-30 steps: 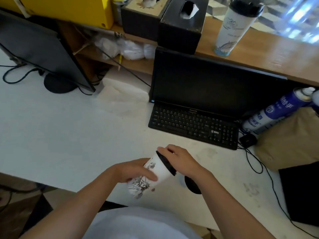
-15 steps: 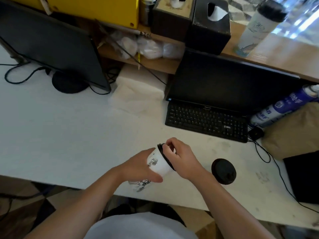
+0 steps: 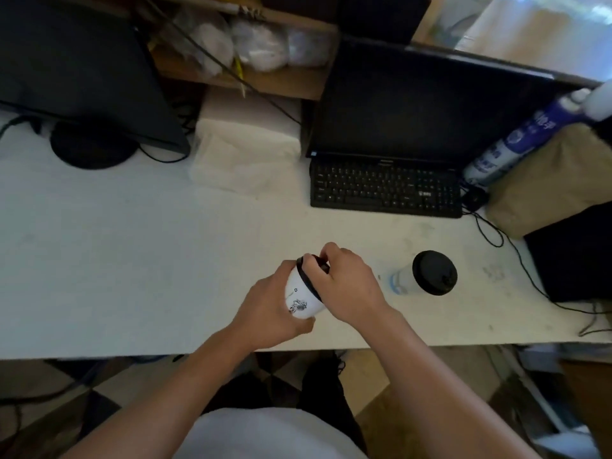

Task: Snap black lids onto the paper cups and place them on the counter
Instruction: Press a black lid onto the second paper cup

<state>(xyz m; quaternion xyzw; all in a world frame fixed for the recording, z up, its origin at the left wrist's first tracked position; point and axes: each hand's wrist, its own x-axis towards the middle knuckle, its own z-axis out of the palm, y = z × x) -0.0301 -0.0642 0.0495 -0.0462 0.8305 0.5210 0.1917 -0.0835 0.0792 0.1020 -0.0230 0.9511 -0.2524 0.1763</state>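
A white paper cup (image 3: 302, 298) with a black drawing is tilted above the white desk (image 3: 132, 260), near its front edge. My left hand (image 3: 270, 311) wraps around the cup's body from the left. My right hand (image 3: 344, 286) presses on the black lid (image 3: 308, 276) at the cup's rim, fingers curled over the top. To the right stands a second paper cup (image 3: 402, 281) with a black lid (image 3: 434, 272) on it, upright on the desk.
A black keyboard (image 3: 385, 187) and monitor (image 3: 427, 107) sit behind the cups. Another monitor (image 3: 76, 71) stands at the left. Folded white paper (image 3: 245, 160) lies between them. A blue spray can (image 3: 516, 140), a brown bag (image 3: 556, 180) and cables (image 3: 496, 236) crowd the right.
The view has tilted down, so the wooden counter with its lidded cup left the frame. Both hands stay on the cup and lid, my right fingers shifting further over the lid.
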